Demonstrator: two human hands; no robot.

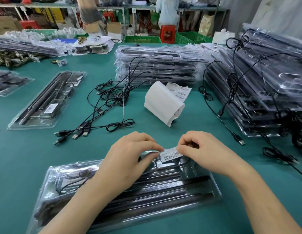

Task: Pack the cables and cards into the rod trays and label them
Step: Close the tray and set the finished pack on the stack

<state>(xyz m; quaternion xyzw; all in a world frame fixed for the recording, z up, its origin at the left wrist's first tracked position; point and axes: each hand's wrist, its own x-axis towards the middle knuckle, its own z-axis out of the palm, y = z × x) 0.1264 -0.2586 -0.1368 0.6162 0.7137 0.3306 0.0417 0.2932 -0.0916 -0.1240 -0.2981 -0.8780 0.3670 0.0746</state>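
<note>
From the head view, a barcode label (170, 155) is pinched between the fingertips of the left hand (131, 154) and right hand (202, 152), over the far end of a clear rod tray (189, 188) laid on the green worktop (189, 130). Loose USB cables (103, 105) are seen beyond.

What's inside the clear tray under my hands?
Black rods lie along the tray, a coiled cable at its left end. The left hand and right hand pinch a barcode label over the far edge, hiding what lies beneath.
</note>
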